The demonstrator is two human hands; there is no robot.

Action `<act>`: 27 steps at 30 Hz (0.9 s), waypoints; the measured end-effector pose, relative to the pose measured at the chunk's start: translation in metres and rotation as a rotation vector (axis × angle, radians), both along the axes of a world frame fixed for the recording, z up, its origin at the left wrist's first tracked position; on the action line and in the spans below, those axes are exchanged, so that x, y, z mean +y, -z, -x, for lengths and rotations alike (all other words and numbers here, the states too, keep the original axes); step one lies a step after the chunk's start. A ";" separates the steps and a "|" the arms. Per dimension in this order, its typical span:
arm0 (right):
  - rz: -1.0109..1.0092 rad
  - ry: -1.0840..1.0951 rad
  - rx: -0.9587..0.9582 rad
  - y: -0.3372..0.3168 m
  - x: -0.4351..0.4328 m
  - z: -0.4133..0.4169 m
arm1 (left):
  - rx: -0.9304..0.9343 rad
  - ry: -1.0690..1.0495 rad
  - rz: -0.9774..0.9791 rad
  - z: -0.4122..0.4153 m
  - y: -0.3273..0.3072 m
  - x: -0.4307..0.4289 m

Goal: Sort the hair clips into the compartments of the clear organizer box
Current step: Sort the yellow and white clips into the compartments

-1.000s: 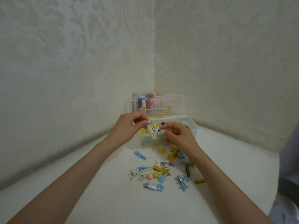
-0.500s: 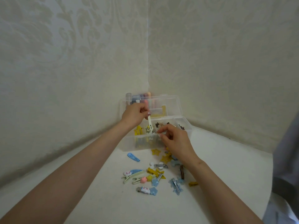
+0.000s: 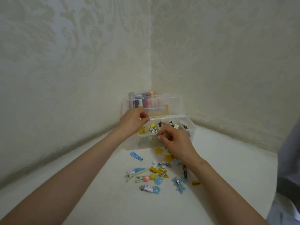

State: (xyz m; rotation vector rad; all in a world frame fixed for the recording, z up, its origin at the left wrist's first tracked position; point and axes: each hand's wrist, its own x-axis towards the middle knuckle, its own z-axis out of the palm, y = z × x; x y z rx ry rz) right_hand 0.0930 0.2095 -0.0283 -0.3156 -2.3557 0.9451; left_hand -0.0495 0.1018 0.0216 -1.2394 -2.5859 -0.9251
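Note:
The clear organizer box [image 3: 192,129] stands open in the wall corner, its lid [image 3: 176,103] upright. Its compartments hold yellow clips [image 3: 141,131] at the left, a white-and-yellow clip [image 3: 153,128] beside them, and brown clips [image 3: 162,124] further right. My left hand [image 3: 132,121] hovers over the box's left end with fingers pinched and nothing visible in them. My right hand [image 3: 176,144] is curled at the box's front wall, and nothing shows in it. Several loose clips [image 3: 155,173] lie on the white table in front, among them a blue snap clip [image 3: 136,156].
Coloured tubes [image 3: 146,101] stand behind the lid against the wall. Patterned walls close in the left and back sides. The rounded table edge [image 3: 274,176] runs along the right, with grey clothing [image 3: 289,176] beyond it.
The white clip that my left hand held above the box now lies in the second compartment. Both hands stay at the box, with the right hand lower at its front wall.

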 end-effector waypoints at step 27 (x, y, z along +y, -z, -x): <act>-0.424 -0.177 -0.333 0.003 -0.026 -0.001 | -0.072 0.110 -0.111 -0.029 0.012 -0.062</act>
